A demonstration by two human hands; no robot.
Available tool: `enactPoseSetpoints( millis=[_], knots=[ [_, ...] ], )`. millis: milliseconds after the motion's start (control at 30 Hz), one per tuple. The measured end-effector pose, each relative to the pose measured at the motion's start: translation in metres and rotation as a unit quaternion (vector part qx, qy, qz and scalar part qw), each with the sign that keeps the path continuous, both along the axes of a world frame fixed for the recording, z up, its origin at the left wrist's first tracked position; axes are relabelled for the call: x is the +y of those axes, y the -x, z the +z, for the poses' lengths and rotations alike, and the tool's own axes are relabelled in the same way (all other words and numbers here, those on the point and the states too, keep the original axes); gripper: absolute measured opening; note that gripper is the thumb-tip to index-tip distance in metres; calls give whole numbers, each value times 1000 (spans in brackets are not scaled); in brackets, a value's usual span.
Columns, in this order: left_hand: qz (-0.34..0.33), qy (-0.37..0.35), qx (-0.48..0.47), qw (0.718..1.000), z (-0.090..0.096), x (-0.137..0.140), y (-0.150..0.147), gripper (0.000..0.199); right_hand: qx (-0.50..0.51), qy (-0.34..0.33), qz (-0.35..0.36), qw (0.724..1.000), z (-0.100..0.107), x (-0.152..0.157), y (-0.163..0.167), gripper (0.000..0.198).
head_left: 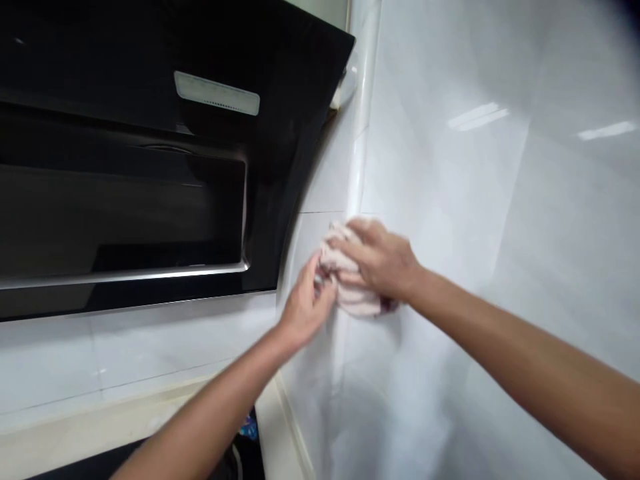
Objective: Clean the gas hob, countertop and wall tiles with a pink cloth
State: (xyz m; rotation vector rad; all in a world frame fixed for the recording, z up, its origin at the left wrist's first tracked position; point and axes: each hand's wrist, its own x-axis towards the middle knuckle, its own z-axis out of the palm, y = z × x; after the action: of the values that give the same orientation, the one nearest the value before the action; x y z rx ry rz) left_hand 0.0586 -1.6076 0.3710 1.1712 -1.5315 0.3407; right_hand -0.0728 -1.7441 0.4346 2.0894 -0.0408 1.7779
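A crumpled pale pink cloth (363, 303) is bunched up in front of the vertical white pipe (361, 153) by the tiled wall. My right hand (383, 260) is closed over the cloth from the right, its fingers wrapped across the upper part. From the left, my left hand (307, 303) reaches the cloth's lower left side, thumb and fingers closed on its edge. Part of the cloth is covered by the fingers, and slight motion blur softens both hands. Whether the cloth presses on the pipe I cannot tell.
A black range hood (280, 133) with a light panel (217, 93) fills the upper left, its edge near my left hand. Glossy marbled wall tiles (450, 200) stand on the right. Below lie a cream counter edge (283, 427) and a black stovetop (253, 460).
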Motion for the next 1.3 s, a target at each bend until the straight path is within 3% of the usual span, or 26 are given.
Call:
enactPoseSetpoints(
  millis=[67, 100, 133, 200, 300, 433, 500, 567, 600, 633, 700, 767, 867, 933, 1000, 1033, 1067, 1133, 1200, 1300],
  knots=[
    [0, 49, -27, 998, 51, -14, 4, 59, -15, 36, -47, 998, 32, 2, 7, 58],
    [2, 63, -33, 997, 66, -20, 5, 58, -35, 43, -67, 996, 43, 3, 8, 57],
    [10, 76, -37, 996, 72, -24, 7, 57, -62, 44, -77, 994, 48, 3, 7, 55],
    [33, 102, -43, 993, 59, -33, 8, 55, -99, 49, -64, 992, 37, -1, 0, 50],
    [40, 120, -16, 992, -8, -39, 7, 48, -91, 91, -16, 992, -27, -12, -14, 47],
    [66, 56, 119, 989, -142, -32, -2, 37, -84, 78, 54, 992, -168, -18, -30, 36],
    [71, -30, 168, 983, -203, -22, -11, 33, -54, 55, 69, 995, -241, -16, -36, 25],
    [52, -111, 197, 973, -243, -12, -19, 24, 0, 25, 75, 997, -294, -14, -39, 21],
    [44, -133, 196, 971, -251, -8, -22, 21, 26, 29, 81, 996, -308, -15, -39, 20],
    [37, -141, 188, 971, -250, -4, -23, 20, 46, 39, 86, 994, -313, -16, -38, 20],
    [37, -107, 151, 982, -219, 0, -18, 18, 58, 81, 93, 991, -288, -19, -34, 22],
    [38, -32, 92, 995, -158, -1, -6, 18, 33, 115, 83, 989, -225, -21, -27, 28],
    [48, 52, 45, 996, -48, -11, 11, 28, -25, 107, 14, 994, -97, -21, -13, 41],
    [46, 77, 31, 995, 14, -22, 16, 38, -46, 92, -14, 995, -24, -20, -6, 50],
    [42, 100, 19, 994, 52, -32, 15, 41, -87, 65, -12, 994, 18, -19, -4, 53],
    [40, 109, 14, 993, 60, -35, 15, 41, -110, 54, -6, 992, 24, -20, -5, 54],
    [39, 117, 10, 992, 60, -37, 14, 41, -131, 48, 0, 990, 21, -21, -6, 54],
    [38, 126, 4, 991, 38, -38, 13, 38, -149, 50, 12, 987, -14, -27, -11, 55],
    [40, 127, 1, 991, -12, -36, 11, 31, -135, 63, 30, 988, -74, -34, -18, 53],
    [48, 121, -19, 991, -112, -27, 1, 26, -97, 32, 73, 992, -186, -41, -27, 41]
  ],
)
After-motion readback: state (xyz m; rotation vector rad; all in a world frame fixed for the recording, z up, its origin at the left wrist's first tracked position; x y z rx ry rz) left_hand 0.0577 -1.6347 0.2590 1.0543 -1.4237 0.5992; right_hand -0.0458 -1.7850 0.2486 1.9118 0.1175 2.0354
